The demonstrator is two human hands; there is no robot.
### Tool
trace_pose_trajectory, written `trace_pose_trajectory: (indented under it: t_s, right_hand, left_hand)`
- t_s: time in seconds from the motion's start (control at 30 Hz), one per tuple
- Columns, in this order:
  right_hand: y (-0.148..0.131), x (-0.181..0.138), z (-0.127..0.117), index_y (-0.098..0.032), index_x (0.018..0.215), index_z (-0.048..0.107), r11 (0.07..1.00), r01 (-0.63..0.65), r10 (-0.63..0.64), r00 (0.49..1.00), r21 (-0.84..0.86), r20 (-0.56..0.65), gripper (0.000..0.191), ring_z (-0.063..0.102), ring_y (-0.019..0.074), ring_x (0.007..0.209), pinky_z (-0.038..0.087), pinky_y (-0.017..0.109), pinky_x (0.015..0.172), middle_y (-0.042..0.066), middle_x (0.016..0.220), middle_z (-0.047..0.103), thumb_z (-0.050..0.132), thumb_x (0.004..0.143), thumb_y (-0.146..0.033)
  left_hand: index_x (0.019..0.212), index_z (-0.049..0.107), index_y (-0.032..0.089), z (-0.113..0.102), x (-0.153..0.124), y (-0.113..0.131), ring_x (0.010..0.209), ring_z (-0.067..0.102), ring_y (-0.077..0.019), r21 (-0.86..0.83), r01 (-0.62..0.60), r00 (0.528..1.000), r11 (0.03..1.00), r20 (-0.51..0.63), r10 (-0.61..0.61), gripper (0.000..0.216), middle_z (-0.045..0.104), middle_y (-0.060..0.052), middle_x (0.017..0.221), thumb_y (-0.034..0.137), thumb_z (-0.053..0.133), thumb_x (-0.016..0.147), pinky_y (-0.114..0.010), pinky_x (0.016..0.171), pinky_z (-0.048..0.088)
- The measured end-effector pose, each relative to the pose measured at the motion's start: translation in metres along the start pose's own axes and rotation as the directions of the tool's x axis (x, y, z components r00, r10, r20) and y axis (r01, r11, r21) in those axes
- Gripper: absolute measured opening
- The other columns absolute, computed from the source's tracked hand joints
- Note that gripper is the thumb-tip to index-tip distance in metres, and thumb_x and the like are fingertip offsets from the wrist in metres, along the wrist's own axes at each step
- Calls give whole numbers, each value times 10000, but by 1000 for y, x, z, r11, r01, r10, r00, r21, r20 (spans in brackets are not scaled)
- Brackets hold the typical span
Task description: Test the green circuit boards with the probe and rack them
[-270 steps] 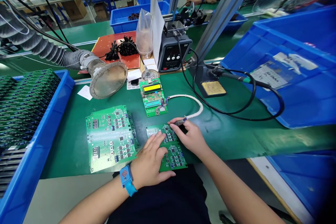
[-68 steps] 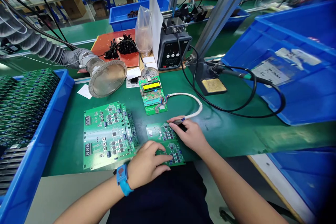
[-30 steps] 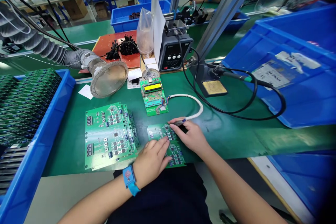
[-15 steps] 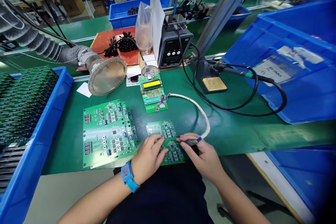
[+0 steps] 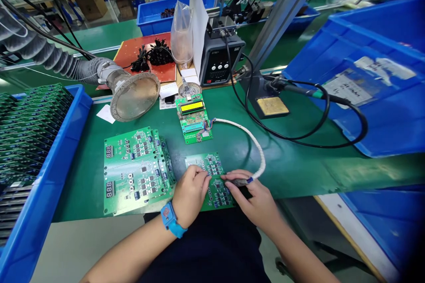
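Note:
A small green circuit board [image 5: 212,172] lies at the front edge of the green bench. My left hand [image 5: 190,194], with a blue wrist strap, rests on the board's left part, fingers curled down onto it. My right hand [image 5: 257,201] pinches a dark connector [image 5: 239,181] at the end of a white braided cable [image 5: 257,146] and holds it against the board's right edge, lower half. The cable runs back to a small board with a lit yellow display [image 5: 193,117].
A stack of larger green boards [image 5: 136,170] lies left of my hands. A blue bin of boards [image 5: 29,141] stands far left, a fume hose funnel [image 5: 133,95] behind. A soldering station [image 5: 222,59], iron stand [image 5: 270,104] and tilted blue bins [image 5: 368,79] are right. Another person sits behind.
My right hand has moved the connector from the board's upper right edge down to its lower right edge. My left hand shifted slightly on the board.

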State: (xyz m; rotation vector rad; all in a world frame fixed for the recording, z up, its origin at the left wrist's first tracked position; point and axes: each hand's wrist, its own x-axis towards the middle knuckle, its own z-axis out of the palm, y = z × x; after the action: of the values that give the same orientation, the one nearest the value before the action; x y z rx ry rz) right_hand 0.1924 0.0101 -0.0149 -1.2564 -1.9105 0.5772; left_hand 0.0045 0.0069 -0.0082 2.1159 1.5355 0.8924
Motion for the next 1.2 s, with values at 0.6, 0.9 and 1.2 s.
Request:
trace_pose_trajectory:
  t_s: [0.6,0.9,1.2]
  right_hand:
    - [-2,5,6,-223,903,626,992,107,-112,990,-61,-82,93,647,207,849,522,354,782,32,816,686,586,848,-159]
    - [2,0,3,-217,989,627,997,72,-71,997,8,-20,120,626,216,932,506,372,837,59,923,673,580,880,-201]
    - [0,2,3,-212,960,632,996,86,-85,995,14,-46,95,631,212,901,509,359,815,53,894,681,588,875,-211]
  left_hand:
    - [979,631,150,4,-1,-5,788,601,-180,14,-84,996,996,-40,85,185,573,-74,900,215,458,976,-294,728,535]
    - [1207,578,132,0,8,13,1136,452,-327,189,-82,996,979,31,78,341,519,-151,1176,127,489,878,-505,956,434]
    - [1315,522,167,3,15,16,1115,449,-325,279,-92,985,956,164,47,458,502,-152,1201,145,490,859,-503,930,422]
